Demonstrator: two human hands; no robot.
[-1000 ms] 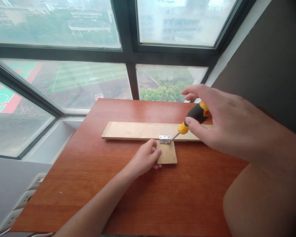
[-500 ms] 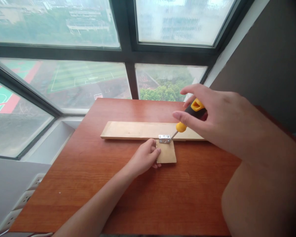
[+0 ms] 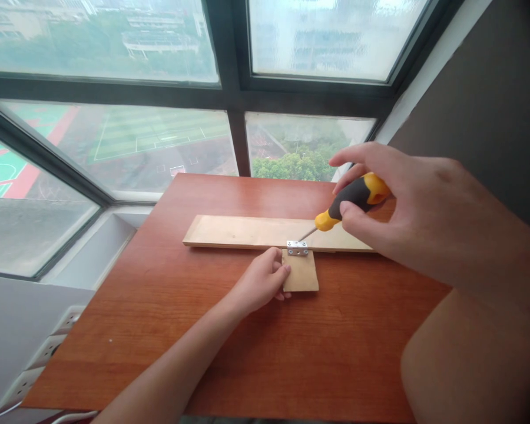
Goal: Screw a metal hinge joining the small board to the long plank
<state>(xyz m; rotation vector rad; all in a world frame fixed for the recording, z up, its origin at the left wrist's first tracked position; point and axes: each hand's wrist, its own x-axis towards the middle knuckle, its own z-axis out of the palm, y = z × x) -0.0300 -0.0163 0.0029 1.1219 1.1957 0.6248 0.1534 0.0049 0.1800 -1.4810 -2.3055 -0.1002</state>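
My right hand is closed around the black and yellow handle of a screwdriver. Its thin shaft slants down to the left, and the tip meets the upper part of a small silver metal bracket. The bracket spans the front edge of a long pale wooden board and the top of a small square wooden piece. My left hand grips that square piece by its left edge, thumb on top and fingers partly hidden beneath.
The reddish-brown wooden table carries all of this. Windows with a dark frame rise behind its far edge. White power sockets line the low wall at left, and a dark wall stands at right.
The screwdriver has swung to a flatter slant, and its tip has shifted from the bracket's right side to its upper part. My right hand moved right; my left hand keeps its grip.
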